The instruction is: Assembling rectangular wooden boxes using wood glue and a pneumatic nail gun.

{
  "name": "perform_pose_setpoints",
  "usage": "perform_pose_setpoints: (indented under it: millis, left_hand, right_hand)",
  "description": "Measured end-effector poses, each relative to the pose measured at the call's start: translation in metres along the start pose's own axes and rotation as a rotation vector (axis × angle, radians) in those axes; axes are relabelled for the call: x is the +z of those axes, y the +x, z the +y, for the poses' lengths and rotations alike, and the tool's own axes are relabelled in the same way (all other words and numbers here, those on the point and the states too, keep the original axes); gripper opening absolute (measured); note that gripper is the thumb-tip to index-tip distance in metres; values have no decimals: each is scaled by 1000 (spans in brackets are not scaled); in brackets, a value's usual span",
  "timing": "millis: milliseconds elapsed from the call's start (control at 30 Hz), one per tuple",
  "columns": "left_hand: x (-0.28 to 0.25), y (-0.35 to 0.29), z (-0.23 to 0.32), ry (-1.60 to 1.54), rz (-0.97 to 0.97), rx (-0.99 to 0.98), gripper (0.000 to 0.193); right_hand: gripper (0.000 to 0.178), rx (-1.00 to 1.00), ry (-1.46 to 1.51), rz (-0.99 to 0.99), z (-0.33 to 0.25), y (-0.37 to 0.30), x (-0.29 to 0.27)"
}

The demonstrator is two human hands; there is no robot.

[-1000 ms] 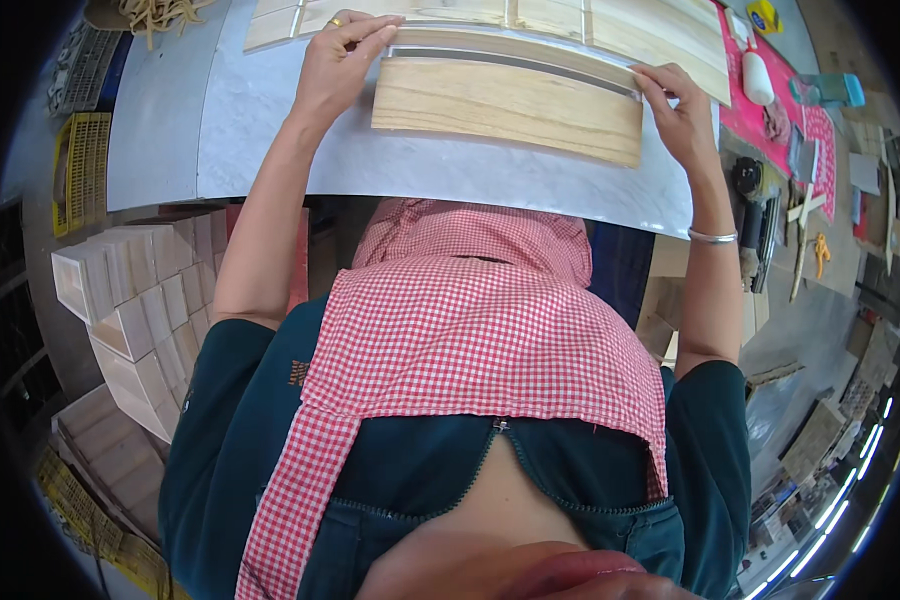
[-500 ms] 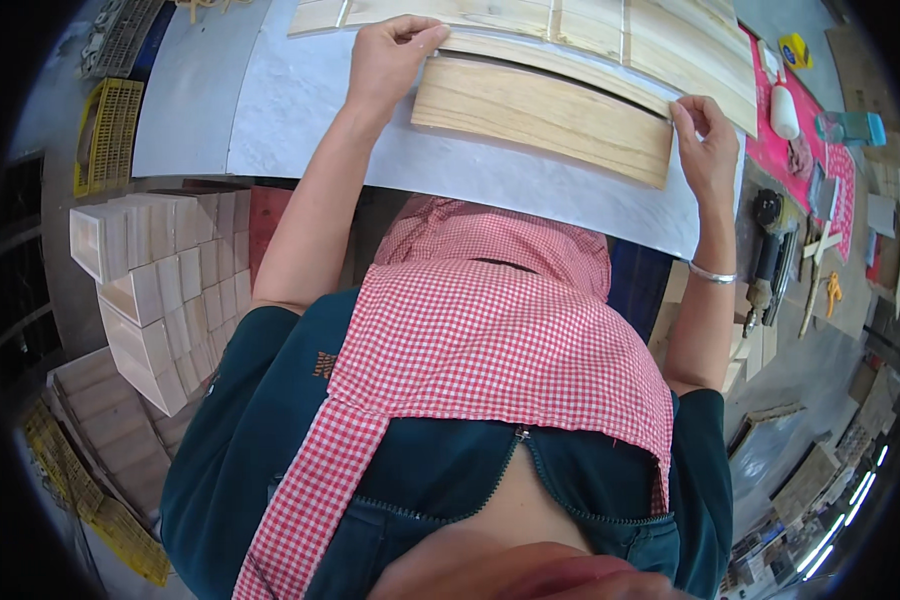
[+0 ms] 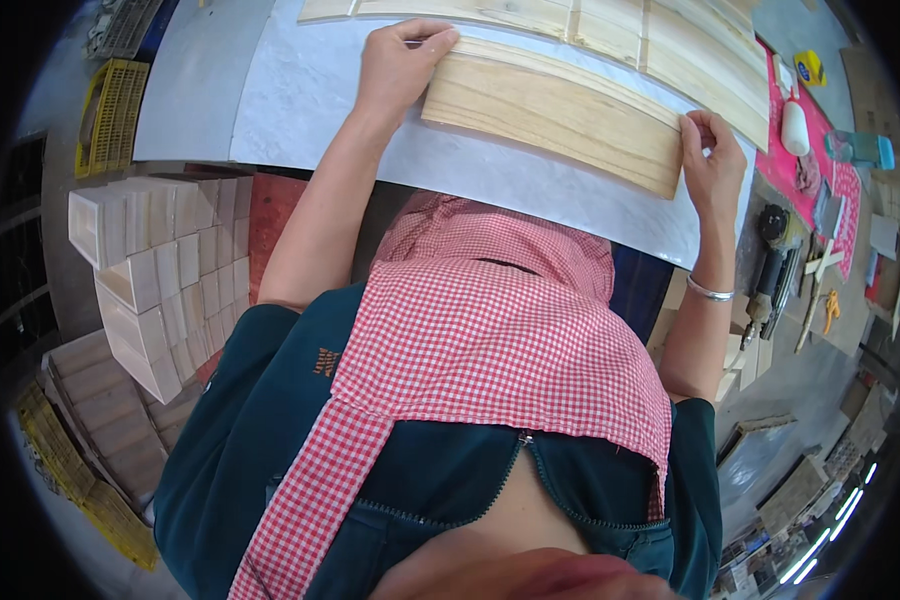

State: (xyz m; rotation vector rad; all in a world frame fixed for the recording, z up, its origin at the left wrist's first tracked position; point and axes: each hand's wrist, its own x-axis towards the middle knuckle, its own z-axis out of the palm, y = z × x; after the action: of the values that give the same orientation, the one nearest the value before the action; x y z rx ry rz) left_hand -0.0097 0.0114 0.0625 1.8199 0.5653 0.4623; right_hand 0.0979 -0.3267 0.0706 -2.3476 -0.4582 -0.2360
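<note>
A pale wooden board [image 3: 555, 125] lies lengthwise before me on the white marbled tabletop [image 3: 530, 190]. Along its far edge runs a narrow wooden strip [image 3: 570, 75], which appears to touch the board. My left hand [image 3: 398, 72] pinches the strip's left end between thumb and fingers. At the other end my right hand [image 3: 712, 160] closes its thumb and bent fingers on the strip's right tip. Beyond the strip, larger wooden panels [image 3: 610, 35] with crosswise grooves lie flat, a band of tabletop between them and the strip.
On the right, a pink cloth [image 3: 785, 165] carries a white bottle [image 3: 794, 128]; a teal-lidded container [image 3: 860, 150] is nearby. A dark power tool [image 3: 770, 260] lies beside the table. Stacked wooden boxes [image 3: 160, 270] stand at lower left, below a yellow crate [image 3: 115, 115].
The dark gap between strip and board has closed: both hands have brought the strip against the board's far edge. The whole view has shifted slightly.
</note>
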Motion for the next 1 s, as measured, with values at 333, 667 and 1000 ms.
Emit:
perform_pose_setpoints:
  millis: [333,667,1000]
  left_hand:
    - [-6,2,8,-3,-9,-121,23]
    - [-12,2,3,-9,-43,-155,25]
    - [-11,1,1,35,6,-139,23]
  right_hand:
    - [16,224,246,133,19,-23,13]
    - [14,83,161,207,-1,-42,12]
    - [8,-38,36,258,-5,-38,13]
